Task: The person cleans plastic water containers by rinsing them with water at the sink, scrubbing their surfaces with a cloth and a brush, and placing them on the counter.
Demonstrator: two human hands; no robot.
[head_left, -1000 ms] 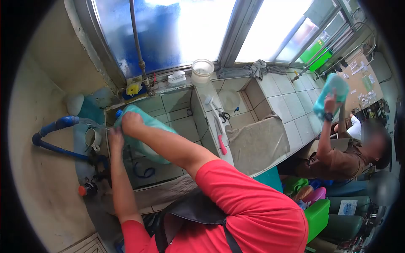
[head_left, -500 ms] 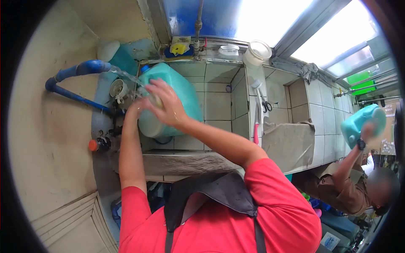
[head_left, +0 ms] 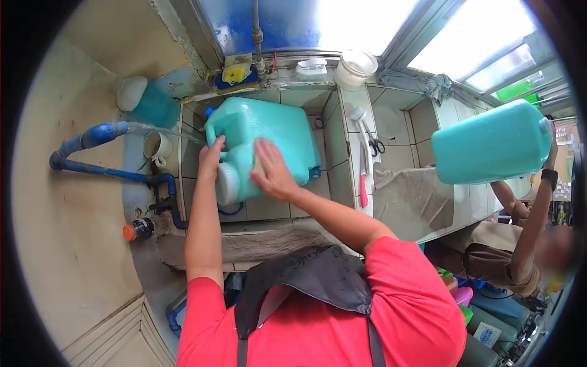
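Note:
A teal plastic jug [head_left: 284,137] with a white cap [head_left: 227,183] lies in the tiled sink [head_left: 330,137]. My left hand [head_left: 211,158] has its fingers wrapped at the jug's handle, near the cap. My right hand [head_left: 272,171] lies on the jug's side, fingers stretched out; what may be under the palm is hidden. Water runs from the blue pipe [head_left: 104,134] at the left toward the jug's handle end. A small blue cap [head_left: 210,112] sits at the jug's upper left corner.
A co-worker at the right holds another teal jug [head_left: 489,144]. Between the basins lie a brush [head_left: 361,116], scissors [head_left: 377,145] and a pink-handled knife [head_left: 364,189]. A white tub [head_left: 356,68] and yellow sponge [head_left: 236,74] stand on the ledge; a mug [head_left: 158,147] is left.
My right hand has moved from above the jug's handle end onto its side. My left hand has come onto the handle. The jug lies turned differently, and the co-worker's jug has moved nearer.

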